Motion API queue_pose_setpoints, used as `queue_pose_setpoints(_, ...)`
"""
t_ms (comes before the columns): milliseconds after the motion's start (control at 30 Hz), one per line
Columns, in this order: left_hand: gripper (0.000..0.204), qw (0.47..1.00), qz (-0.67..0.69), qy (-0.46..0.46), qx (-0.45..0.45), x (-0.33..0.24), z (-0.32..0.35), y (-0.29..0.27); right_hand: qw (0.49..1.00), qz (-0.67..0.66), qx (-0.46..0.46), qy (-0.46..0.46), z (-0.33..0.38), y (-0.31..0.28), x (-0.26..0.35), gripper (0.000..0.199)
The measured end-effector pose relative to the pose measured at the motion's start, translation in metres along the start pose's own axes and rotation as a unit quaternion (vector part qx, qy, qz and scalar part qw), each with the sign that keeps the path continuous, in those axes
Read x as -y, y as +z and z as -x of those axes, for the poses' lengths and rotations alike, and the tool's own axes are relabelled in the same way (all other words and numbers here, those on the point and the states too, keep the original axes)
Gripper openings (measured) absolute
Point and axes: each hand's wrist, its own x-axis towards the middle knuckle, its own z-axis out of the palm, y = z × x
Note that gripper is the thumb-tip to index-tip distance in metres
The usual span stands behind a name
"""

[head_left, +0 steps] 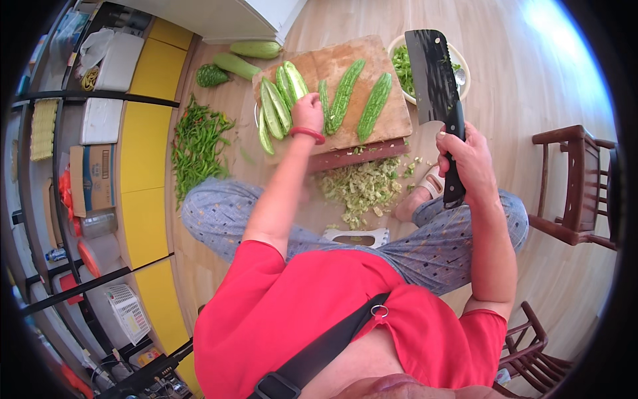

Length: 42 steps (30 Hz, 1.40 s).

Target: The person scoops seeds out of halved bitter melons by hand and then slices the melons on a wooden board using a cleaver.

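Observation:
My right hand [470, 159] grips the black handle of a cleaver [432, 76], its broad dark blade raised beside the wooden chopping board [382, 56]. My left hand [309, 112] is over the board, its fingers curled down at the ends of split bitter melon pieces [296, 81]; the fingertips are partly hidden. Left of that hand lie more split lengths [274, 106] with pale hollow insides. To its right, two bumpy green bitter melon pieces [345, 96] [375, 106] lie skin side up, with a narrow strip [323, 100] right by my fingers.
Pale pith and seed scraps [362, 189] lie on the floor before the board. A chilli heap [199, 146] and whole green gourds [256, 49] lie left. Behind the blade stands a bowl [468, 74] of cut greens. Yellow-fronted shelves [149, 226] line the left; a wooden chair [575, 186] stands right.

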Motion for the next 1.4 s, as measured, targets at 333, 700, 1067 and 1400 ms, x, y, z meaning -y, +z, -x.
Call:
queue_pose_setpoints(333, 0.021, 0.946, -0.282, -0.035, 0.155, -0.023, -0.018, -0.004, 1.0, 0.017, 0.012, -0.002, -0.001, 0.009, 0.002, 0.015)
queue_pose_setpoints(700, 0.014, 0.975, -0.113, 0.049, 0.184, -0.017, 0.017, -0.016, 1.0, 0.018, 0.011, -0.002, 0.0, 0.009, 0.0, 0.014)
queue_pose_setpoints(1067, 0.01, 0.965, -0.153, 0.059, 0.205, -0.031, 0.021, -0.016, 0.999, 0.044, 0.009, 0.001, -0.002, 0.007, -0.001, 0.014)
queue_pose_setpoints(1400, 0.022, 0.78, -0.202, 0.112, 0.581, -0.031, 0.115, -0.054, 0.999, 0.029, 0.013, -0.001, 0.003, 0.01, -0.002, 0.015)
